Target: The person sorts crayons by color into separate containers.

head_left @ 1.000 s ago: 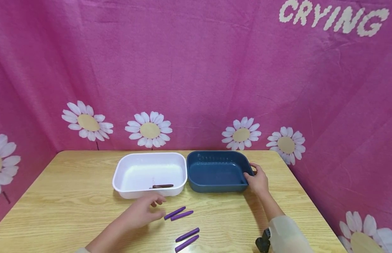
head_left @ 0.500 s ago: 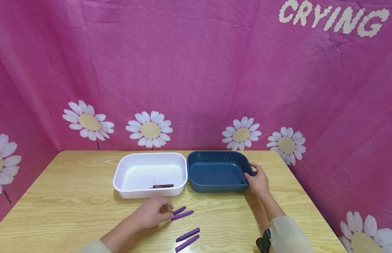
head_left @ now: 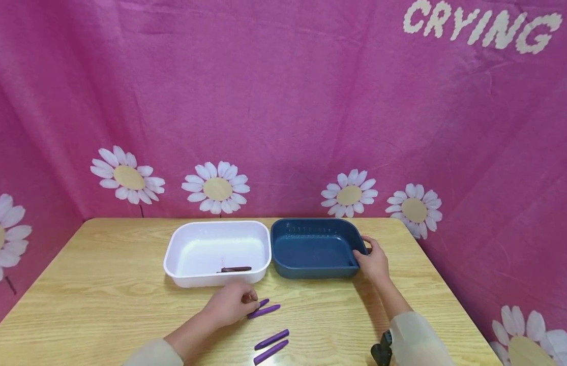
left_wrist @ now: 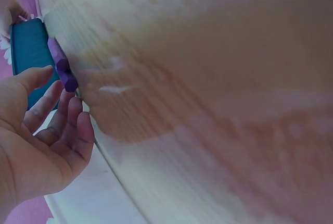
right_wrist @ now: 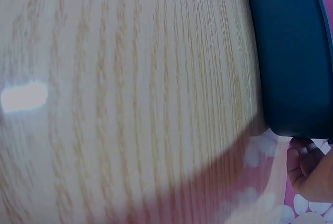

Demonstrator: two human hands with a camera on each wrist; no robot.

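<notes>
My left hand [head_left: 234, 304] reaches to a pair of purple crayons lying on the table. Its fingertips overlap the near end of the farther purple crayon [head_left: 264, 302]; the second purple crayon [head_left: 264, 311] lies just beside it. In the left wrist view, the thumb and bent fingers of the left hand [left_wrist: 44, 135] stand apart, right at the end of a crayon [left_wrist: 67, 79]. With the thumb inside and fingers outside, my right hand [head_left: 374, 260] grips the right wall of a dark blue bin [head_left: 315, 273]. In the right wrist view, fingers [right_wrist: 299, 161] show beside that bin.
Left of the blue bin and close against it stands a white bin [head_left: 171, 264] with dark brown crayons [head_left: 236, 269] inside. Two more purple crayons [head_left: 271, 339] lie nearer the front of the wooden table [head_left: 105, 284]. Pink flowered cloth [head_left: 283, 112] hangs behind.
My left hand has moved right to the farther purple crayon, and its fingertips now cover that crayon's near end. My right hand and both bins have stayed put.
</notes>
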